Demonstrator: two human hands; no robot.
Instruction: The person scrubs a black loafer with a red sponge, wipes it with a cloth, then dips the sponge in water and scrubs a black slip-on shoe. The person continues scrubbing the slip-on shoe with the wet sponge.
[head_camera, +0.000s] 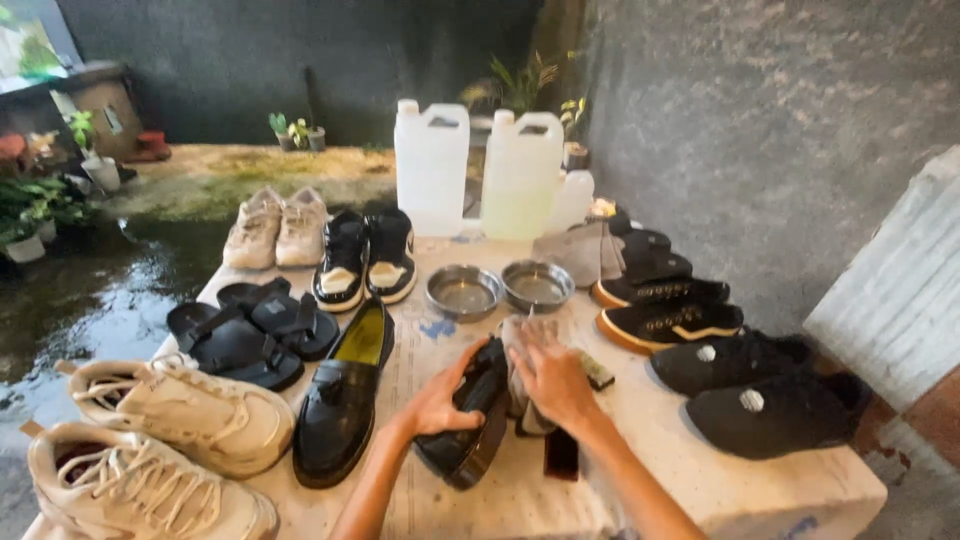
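Near the front middle of the table (700, 490), a black loafer (470, 420) is lying tipped on its side, and both hands are working on it. The left hand (440, 400) is gripping the shoe around its upper, fingers closed on it, apparently steadying it so the leather is facing up. The right hand (555, 380) is pressing flat on a pale cloth (520, 345) just right of the loafer's opening, fingers spread rather than clenched, likely rubbing the cloth against the shoe. Just left of that loafer, its matching black loafer (345, 400) is resting upright, sole down. Further left of the held loafer, a pair of black sandals (250, 330) and two cream sneakers (170, 430) are sitting. Behind the loafer, two metal bowls (500, 288) are standing side by side, within easy reach of the hands, and beyond them two white plastic jugs (475, 170) are standing at the far edge. Right of the loafer, a row of black sneakers (720, 360) is lining that side. A small dark object (561, 453) is lying just beside the loafer's toe; what it is cannot be told.
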